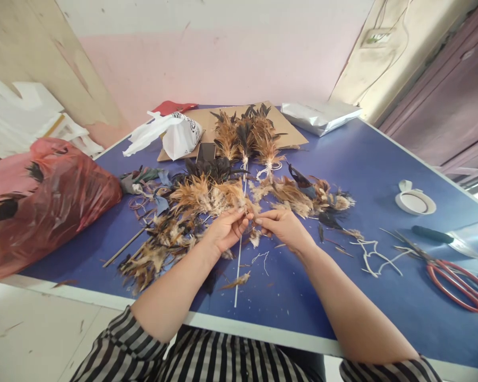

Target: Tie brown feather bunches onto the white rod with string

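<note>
My left hand (229,232) is closed in a pinch over the middle of the blue table, its palm partly turned up. Facing it, my right hand (282,227) pinches with thumb and forefinger. Small brown feathers (252,209) show between the two sets of fingertips; their exact ends are hidden. Behind my hands lie loose tan feathers (207,195) and a dark clump of black feathers (213,168). More mixed feathers (155,254) are heaped by my left forearm, and another pile (302,195) lies beyond my right hand.
Tied feather bundles (245,132) rest on cardboard (290,135) at the back, near a white plastic bag (181,137) and a phone (206,153). A red bag (59,201) bulges at left. Red-handled scissors (456,284), a knife (432,234) and a tape roll (415,201) lie right.
</note>
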A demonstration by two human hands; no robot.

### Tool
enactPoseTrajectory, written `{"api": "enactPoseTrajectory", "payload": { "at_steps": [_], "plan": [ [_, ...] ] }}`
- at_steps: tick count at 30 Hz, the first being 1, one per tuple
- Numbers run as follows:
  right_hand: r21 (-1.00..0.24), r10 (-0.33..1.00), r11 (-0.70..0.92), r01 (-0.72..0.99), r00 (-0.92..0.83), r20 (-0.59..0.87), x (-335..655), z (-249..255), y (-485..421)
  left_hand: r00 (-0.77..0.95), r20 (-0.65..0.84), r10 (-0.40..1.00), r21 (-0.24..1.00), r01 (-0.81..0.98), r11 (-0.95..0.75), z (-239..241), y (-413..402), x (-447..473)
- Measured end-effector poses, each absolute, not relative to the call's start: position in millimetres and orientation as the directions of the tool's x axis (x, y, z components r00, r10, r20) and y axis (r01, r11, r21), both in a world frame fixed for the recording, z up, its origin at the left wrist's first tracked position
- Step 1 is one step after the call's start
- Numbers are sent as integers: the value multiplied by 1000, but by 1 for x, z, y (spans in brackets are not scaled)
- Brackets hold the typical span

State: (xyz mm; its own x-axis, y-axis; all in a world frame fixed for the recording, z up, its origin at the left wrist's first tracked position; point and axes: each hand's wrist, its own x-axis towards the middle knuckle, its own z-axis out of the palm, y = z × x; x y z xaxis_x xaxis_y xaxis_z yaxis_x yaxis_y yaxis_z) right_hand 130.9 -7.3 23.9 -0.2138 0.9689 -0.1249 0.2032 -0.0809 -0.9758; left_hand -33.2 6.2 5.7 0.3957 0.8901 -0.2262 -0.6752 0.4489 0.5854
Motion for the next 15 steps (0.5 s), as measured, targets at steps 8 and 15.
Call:
{"api": "enactPoseTrajectory", "payload": {
  "at_steps": [8,15],
  "plan": [
    [-970,962,-95,225,-230,-148,128,23,-8,409,-255,876,589,-653,476,5,4,-30],
    [-984,968,-176,-43,-190,-165,136,18,-1,321,-244,915,613,-680,402,5,8,-36]
  ]
}}
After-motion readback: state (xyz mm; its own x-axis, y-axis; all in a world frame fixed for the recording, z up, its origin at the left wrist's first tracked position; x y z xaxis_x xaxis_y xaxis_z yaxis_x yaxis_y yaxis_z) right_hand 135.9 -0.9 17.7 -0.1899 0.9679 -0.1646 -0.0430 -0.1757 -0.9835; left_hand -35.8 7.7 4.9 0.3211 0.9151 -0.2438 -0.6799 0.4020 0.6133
